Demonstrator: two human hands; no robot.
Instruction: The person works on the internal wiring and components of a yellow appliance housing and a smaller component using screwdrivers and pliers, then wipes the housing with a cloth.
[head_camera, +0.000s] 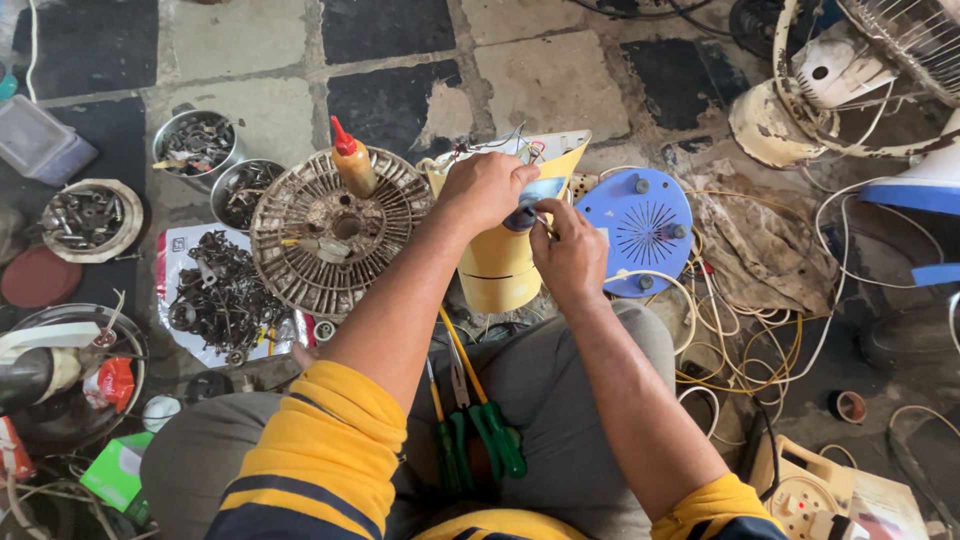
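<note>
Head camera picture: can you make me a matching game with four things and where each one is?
Things:
1. squeeze bottle
2. screwdrivers
3. blue disc
4. yellow housing

Places:
A. on the person's lap
B. under both hands, left hand on top, right hand beside it
C. standing on the round grille
D. on the floor just right of the yellow housing

Pairs: 1-C, 2-A, 3-D, 4-B
</note>
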